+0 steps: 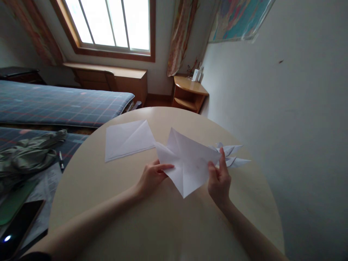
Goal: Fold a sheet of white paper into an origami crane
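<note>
Head view: one creased white sheet [194,156], held over the round table [130,224] between our two hands. Left hand [152,175]: thumb and fingers closed on the sheet's left side. Right hand [219,181]: thumb and forefinger pinching its right corner, near folded paper pieces [239,162], contact unclear. Risks, as we judge them: uneven pull between our grips could skew the creases or tear the centre; a rightward slip could crush the folded pieces. Orientation: long axis roughly left to right, one corner pointing towards us, another away

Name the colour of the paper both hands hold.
The held paper is white; head view shows it.
</note>
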`<state>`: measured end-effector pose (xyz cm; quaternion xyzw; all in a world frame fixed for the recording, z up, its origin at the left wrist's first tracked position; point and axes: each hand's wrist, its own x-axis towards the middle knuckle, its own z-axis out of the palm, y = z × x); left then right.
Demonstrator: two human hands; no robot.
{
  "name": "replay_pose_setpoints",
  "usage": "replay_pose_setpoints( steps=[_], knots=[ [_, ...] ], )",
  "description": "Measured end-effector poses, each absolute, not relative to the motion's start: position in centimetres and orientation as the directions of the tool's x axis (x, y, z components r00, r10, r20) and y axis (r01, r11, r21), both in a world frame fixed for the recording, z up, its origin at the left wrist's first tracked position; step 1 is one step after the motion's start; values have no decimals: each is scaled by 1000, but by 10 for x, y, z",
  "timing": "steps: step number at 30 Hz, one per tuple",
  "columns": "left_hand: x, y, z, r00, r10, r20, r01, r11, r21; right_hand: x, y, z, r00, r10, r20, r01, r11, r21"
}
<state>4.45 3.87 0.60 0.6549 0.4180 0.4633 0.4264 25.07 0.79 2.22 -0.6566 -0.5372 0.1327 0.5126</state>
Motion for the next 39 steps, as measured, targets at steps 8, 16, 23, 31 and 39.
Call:
replay_pose_setpoints(
  steps=[8,16,23,31,39],
  knots=[
    [20,49,17,197,938,284,265,-329,906,253,12,23,370,862,347,350,217,-911],
    [17,48,45,221,961,168,-53,-160,986,267,25,29,245,914,322,98,307,-947],
    [18,42,53,451,891,47,-94,-6,996,271,17,39,-228,956,185,-49,178,-983],
    [19,43,48,496,868,9,-107,51,993,273,12,38,-326,921,215,-266,129,-955],
    [13,54,48,345,938,27,-118,14,993,274,18,42,-71,988,135,-231,115,-966]
  ],
)
